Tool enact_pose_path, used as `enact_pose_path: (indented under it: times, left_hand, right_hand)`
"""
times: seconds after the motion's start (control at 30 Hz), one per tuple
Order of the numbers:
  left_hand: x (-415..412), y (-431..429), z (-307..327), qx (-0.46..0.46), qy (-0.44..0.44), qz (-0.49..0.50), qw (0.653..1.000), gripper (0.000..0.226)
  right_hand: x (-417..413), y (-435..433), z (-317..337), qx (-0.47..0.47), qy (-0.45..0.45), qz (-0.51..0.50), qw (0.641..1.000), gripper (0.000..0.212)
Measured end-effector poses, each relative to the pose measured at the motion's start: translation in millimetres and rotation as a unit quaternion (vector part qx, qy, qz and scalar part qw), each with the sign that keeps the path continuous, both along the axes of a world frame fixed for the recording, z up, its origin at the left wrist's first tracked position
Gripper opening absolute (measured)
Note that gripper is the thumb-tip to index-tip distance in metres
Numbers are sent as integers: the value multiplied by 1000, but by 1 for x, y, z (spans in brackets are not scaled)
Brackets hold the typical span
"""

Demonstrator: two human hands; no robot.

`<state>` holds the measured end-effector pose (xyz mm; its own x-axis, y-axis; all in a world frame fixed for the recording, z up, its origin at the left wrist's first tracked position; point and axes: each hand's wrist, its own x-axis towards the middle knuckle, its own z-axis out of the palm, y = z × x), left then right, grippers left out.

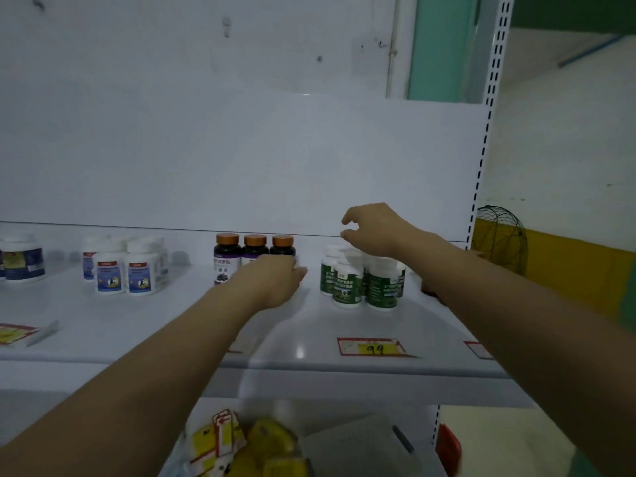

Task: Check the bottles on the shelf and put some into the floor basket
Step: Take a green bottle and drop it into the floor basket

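The left arm (148, 366) and right arm (523, 311) are bare, with a green sleeve (629, 301) at the right arm's upper end.

Price tag (375, 347), red-bordered with a yellow centre, lying on the shelf (309, 325) in front of the green-labelled bottles (364, 284): handwritten "99". The print on those bottles and on the other bottles (227, 256) left of them is too blurred to read.

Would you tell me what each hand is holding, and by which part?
Right hand holds nothing, above the green bottles. Left hand covers the dark bottles low down; a grip cannot be told.
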<state>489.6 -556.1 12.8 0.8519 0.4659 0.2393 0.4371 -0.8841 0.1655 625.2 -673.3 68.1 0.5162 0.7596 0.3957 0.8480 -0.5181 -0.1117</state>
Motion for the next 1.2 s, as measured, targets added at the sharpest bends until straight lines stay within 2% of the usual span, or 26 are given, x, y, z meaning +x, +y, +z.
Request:
enact_pose_path:
  times: [0.2,0.37,0.5,0.63,0.77,0.9,0.97,1.07,1.13,1.2]
  left_hand:
    - [22,-41,-16,-28,-15,34,999,42]
    - [32,-54,-34,-8,13,44,999,32]
    - [36,-45,-48,-8,-6,29,1000,33]
    - [36,-37,-58,-29,34,22,999,40]
    - [36,-34,-61,-51,40,24,998,42]
    - [35,-35,-60,-81,44,42,995,46]
    - [33,-38,-58,-122,-1,47,991,48]
    - [23,-50,-48,-207,-136,15,969,59]
    - [19,-53,-36,-317,-217,-51,922,57]
    - [18,-52,-22,-402,-254,-106,873,51]
  right_hand:
    - [21,-17,-10,-24,11,33,999,43]
    - [24,-8,-22,-28,16,46,998,48]
    - [21,1,-33,-35,-33,30,998,44]
    - [20,6,-38,-45,-66,4,997,40]
    - [18,3,-37,-19,-37,24,999,37]
    - [13,-7,-29,53,53,68,995,33]
    - [10,-13,-19,70,83,94,990,31]
    - [4,-24,-2,74,99,131,984,28]
    - [0,-30,9,70,111,156,979,27]
    - [-3,-35,18,69,139,188,970,27]
